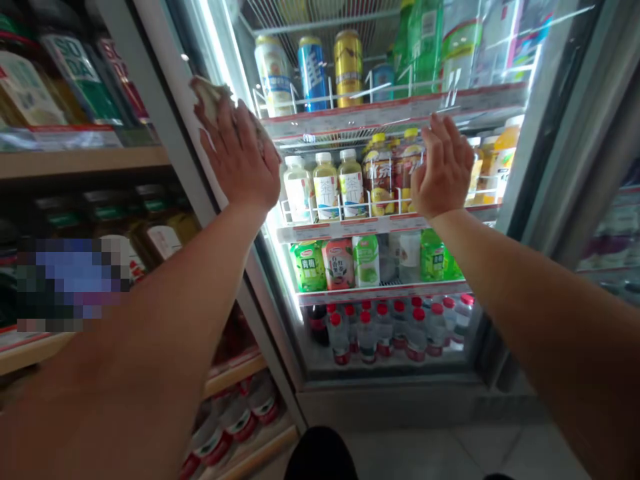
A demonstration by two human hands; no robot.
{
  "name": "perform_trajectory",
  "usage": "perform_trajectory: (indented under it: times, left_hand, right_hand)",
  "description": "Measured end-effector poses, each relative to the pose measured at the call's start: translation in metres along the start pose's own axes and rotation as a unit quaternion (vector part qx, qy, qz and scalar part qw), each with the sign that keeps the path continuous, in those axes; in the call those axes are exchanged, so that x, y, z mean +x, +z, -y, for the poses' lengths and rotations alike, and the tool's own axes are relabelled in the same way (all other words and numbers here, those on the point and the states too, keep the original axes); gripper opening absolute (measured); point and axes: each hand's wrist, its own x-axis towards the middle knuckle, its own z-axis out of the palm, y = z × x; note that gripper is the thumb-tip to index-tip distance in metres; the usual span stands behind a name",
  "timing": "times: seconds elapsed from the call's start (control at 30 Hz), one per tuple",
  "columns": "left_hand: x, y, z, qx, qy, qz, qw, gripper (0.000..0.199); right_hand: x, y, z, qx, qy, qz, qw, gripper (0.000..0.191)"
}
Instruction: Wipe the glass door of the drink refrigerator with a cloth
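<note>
My left hand (pixel 240 150) lies with its fingers fairly flat over a pale cloth (pixel 213 97), which it holds against the left side of the glass-door fridge, by the door frame (pixel 185 100). Most of the cloth is hidden under the palm and fingers. My right hand (pixel 445 167) is raised at the glass in front of the middle shelf, its fingers close together and slightly bent, with nothing seen in it. Whether its fingertips touch the glass I cannot tell. Behind the glass stand bottles of tea (pixel 326 187) and yellow-capped bottles (pixel 380 175).
Cans (pixel 349 67) stand on the fridge's upper shelf, cartons (pixel 340 263) lower down, and red-capped water bottles (pixel 367 337) at the bottom. To the left is an open wooden shelf (pixel 85 163) with dark bottles. A dark knee or shoe (pixel 320 457) shows below, above the tiled floor (pixel 425 450).
</note>
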Motion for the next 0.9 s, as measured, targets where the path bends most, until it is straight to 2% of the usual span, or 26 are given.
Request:
perform_trajectory:
  times: [0.17,0.27,0.47,0.6,0.7,0.8,0.9]
  left_hand:
    - [0.000,-0.016,-0.030,-0.067,-0.076,0.046,0.994,0.081]
    - [0.004,-0.012,-0.056,-0.121,-0.084,0.058,0.988,0.078]
    - [0.011,0.008,-0.135,-0.164,-0.009,0.089,0.982,0.075]
    - [0.011,0.003,-0.193,-0.199,0.043,0.135,0.970,0.074]
    - [0.010,-0.005,-0.226,-0.212,0.103,0.165,0.958,0.074]
    - [0.012,-0.009,-0.243,-0.211,0.156,0.156,0.952,0.078]
    - [0.014,-0.009,-0.236,-0.234,0.219,0.139,0.937,0.078]
  right_hand:
    - [0.001,0.002,-0.002,0.000,-0.004,0.018,1.000,0.065]
    - [0.001,-0.001,0.001,-0.001,0.000,0.010,1.000,0.059]
    - [0.000,-0.005,0.002,-0.012,-0.008,0.001,1.000,0.058]
    - [-0.001,-0.004,-0.001,-0.014,-0.022,-0.006,1.000,0.064]
    - [0.000,-0.003,-0.003,-0.013,-0.017,0.005,1.000,0.066]
    - [0.002,-0.002,-0.002,-0.031,0.010,0.040,0.999,0.067]
    - [0.003,-0.005,0.000,-0.053,0.006,0.066,0.996,0.068]
